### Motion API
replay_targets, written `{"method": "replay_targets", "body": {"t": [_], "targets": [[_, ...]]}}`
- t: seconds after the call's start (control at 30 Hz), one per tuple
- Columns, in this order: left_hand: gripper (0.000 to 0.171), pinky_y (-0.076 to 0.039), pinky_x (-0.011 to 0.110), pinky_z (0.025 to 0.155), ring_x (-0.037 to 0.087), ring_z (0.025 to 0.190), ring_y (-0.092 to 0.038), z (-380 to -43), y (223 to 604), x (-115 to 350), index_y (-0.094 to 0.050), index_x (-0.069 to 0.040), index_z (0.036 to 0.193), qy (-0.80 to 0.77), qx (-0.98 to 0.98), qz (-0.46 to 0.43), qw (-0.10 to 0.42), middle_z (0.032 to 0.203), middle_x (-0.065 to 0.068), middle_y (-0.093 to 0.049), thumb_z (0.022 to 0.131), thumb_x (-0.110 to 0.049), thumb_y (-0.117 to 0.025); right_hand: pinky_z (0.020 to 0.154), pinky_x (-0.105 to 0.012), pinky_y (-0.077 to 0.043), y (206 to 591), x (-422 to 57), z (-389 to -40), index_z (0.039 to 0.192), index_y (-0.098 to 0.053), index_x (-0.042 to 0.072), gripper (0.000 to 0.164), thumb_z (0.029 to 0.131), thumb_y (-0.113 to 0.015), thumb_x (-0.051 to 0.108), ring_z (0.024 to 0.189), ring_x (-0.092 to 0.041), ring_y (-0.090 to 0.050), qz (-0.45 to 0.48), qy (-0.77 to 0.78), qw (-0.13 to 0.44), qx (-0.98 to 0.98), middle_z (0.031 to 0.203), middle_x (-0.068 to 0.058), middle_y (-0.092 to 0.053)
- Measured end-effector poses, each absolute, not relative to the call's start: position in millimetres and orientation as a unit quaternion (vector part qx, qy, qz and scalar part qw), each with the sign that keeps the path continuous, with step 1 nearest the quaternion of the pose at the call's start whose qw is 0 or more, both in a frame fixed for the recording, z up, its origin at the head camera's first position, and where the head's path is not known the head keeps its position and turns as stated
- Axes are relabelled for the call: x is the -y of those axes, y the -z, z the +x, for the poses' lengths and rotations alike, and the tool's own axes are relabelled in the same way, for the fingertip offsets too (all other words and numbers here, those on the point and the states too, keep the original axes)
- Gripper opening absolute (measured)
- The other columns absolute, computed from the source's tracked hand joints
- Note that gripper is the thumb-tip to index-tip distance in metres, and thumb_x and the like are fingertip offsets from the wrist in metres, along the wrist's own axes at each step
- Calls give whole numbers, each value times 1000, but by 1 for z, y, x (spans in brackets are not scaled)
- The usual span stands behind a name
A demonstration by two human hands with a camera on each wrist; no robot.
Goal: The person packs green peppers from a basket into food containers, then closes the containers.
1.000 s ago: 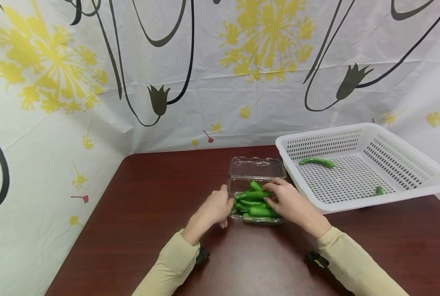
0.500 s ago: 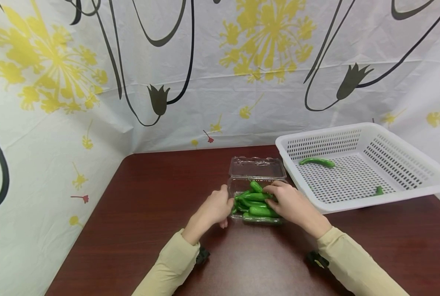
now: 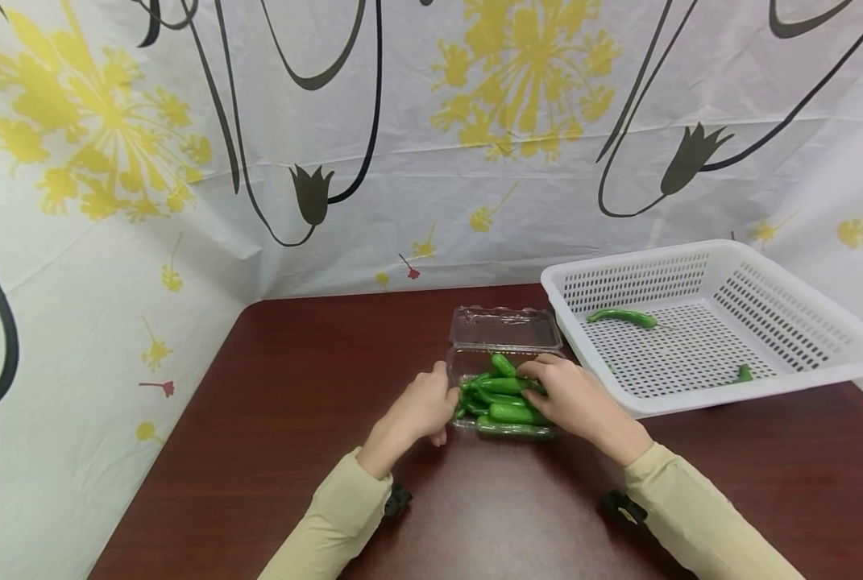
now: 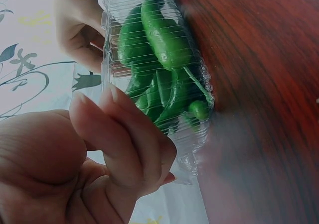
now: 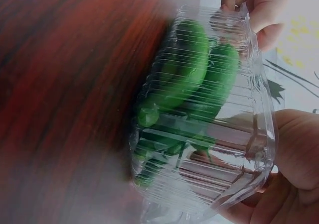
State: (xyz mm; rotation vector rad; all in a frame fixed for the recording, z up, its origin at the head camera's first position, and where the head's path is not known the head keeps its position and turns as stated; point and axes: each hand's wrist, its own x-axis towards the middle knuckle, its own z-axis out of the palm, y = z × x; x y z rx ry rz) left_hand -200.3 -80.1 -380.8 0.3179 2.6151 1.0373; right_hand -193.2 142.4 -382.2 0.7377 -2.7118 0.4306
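Several green chili peppers (image 3: 507, 401) lie in a clear plastic clamshell box (image 3: 467, 354) with its lid (image 3: 505, 329) folded back. My left hand (image 3: 425, 403) grips the left side of the box, its fingers bent at the rim in the left wrist view. Inside the box at the right, my right hand (image 3: 565, 395) has its thumb and fingers around the end of a pepper (image 3: 502, 386) on top of the pile. Through the clear wall in the right wrist view, the right fingers (image 5: 227, 134) show beside the peppers (image 5: 192, 59); their tips are partly hidden.
A white perforated plastic basket (image 3: 598, 374) stands right of the box, close to the right forearm. One long pepper (image 3: 622, 318) lies in it, with a small green piece (image 3: 744, 373) near its front wall. Behind the dark red table (image 3: 315, 362) hangs a patterned white cloth (image 3: 402, 145).
The peppers under my right hand have shifted slightly within the box. My left hand and the box have stayed in place.
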Motion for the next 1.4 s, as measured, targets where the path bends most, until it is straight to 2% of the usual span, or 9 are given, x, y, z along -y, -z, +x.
{"method": "replay_targets", "body": {"t": [0.3, 0.6, 0.83, 1.07, 1.2, 1.4], "targets": [[41, -48, 30, 38, 18, 34, -56, -200, 382, 80, -33, 6, 127, -371, -910, 113, 147, 57, 13, -58, 95, -16, -46, 68, -40, -51, 377, -142, -191, 96, -68, 8, 23, 75, -74, 14, 82, -21, -62, 265, -149, 163, 939, 93, -4, -63], [43, -48, 30, 38, 19, 34, -56, -201, 381, 80, -31, 6, 129, -373, -909, 108, 149, 59, 15, -59, 96, -16, -46, 73, -41, -51, 369, -142, -189, 100, -67, 5, 26, 76, -73, 14, 87, -24, -63, 273, -154, 180, 932, 99, -8, -63], [46, -48, 29, 39, 18, 34, -56, -200, 381, 80, -29, 6, 132, -370, -910, 111, 151, 59, 14, -59, 96, -16, -46, 70, -40, -52, 363, -147, -189, 98, -68, 7, 23, 76, -72, 13, 82, -21, -62, 267, -167, 211, 925, 93, -5, -63], [42, -49, 33, 39, 19, 34, -56, -200, 382, 80, -32, 6, 129, -374, -908, 113, 149, 60, 16, -59, 96, -17, -45, 71, -42, -51, 354, -153, -190, 100, -67, 5, 24, 77, -71, 12, 82, -23, -61, 258, -179, 213, 925, 93, -7, -62], [44, -49, 35, 39, 19, 34, -56, -200, 382, 80, -30, 6, 131, -377, -907, 111, 151, 63, 17, -60, 96, -17, -45, 66, -41, -50, 349, -157, -190, 101, -66, 5, 24, 78, -70, 13, 77, -22, -60, 249, -177, 219, 927, 93, -8, -62], [47, -49, 35, 40, 19, 34, -56, -200, 382, 80, -28, 6, 133, -376, -907, 111, 152, 62, 17, -60, 96, -17, -45, 58, -33, -45, 342, -164, -189, 100, -66, 7, 22, 79, -68, 12, 68, -16, -52, 241, -189, 221, 926, 88, -6, -59]]}}
